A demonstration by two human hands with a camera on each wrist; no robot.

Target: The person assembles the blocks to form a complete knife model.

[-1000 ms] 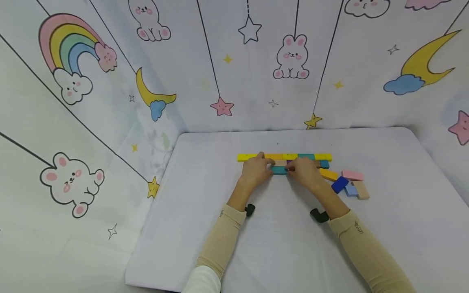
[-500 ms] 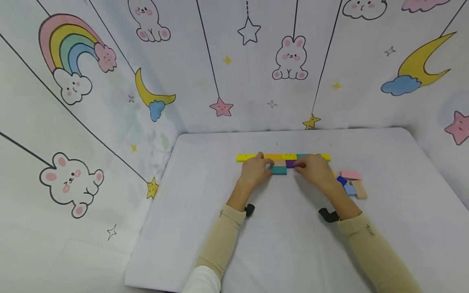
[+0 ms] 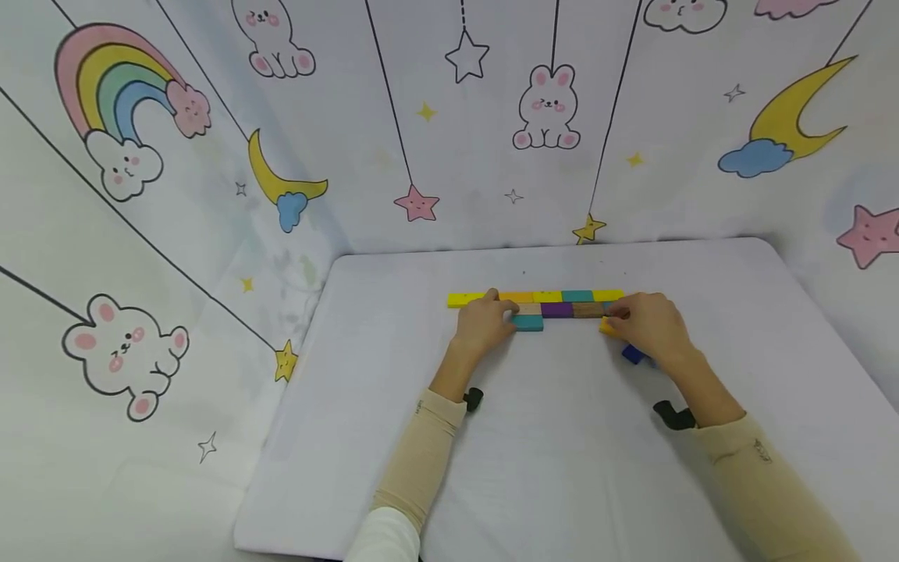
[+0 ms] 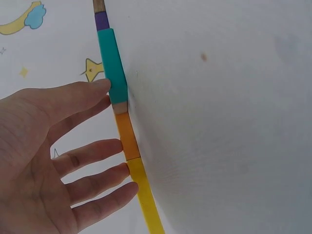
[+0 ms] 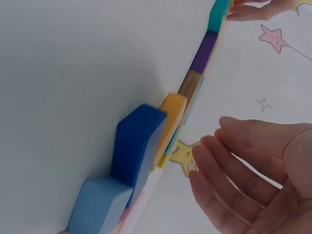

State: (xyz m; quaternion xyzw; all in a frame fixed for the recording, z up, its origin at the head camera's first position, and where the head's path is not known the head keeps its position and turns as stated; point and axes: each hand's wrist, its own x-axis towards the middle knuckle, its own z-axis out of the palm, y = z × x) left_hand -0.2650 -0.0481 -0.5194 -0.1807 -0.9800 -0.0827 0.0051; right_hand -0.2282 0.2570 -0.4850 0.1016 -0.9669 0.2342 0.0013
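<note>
My left hand (image 3: 485, 321) rests at the left part of the block rows, fingers nearly straight. In the left wrist view its thumb touches a teal block (image 4: 112, 66), and other fingertips lie along an orange block (image 4: 127, 136) and a yellow block (image 4: 146, 200). Beside that teal block, a purple block (image 3: 557, 310) and a brown wooden block (image 3: 588, 310) stand in the second row. My right hand (image 3: 653, 328) hovers at the right end, near a yellow-orange block (image 3: 608, 328). Its fingers are loosely bent, with nothing seen between them in the right wrist view.
A dark blue block (image 5: 136, 141) leans near a light blue block (image 5: 100, 204) to the right of the rows. The back row includes a yellow block (image 3: 607, 296) at its right end. A patterned wall (image 3: 485, 172) stands behind the white table (image 3: 393, 312).
My right hand has moved right from the purple block, passing the brown block and uncovering it. My left hand stays at the teal block. The head view has shifted slightly.
</note>
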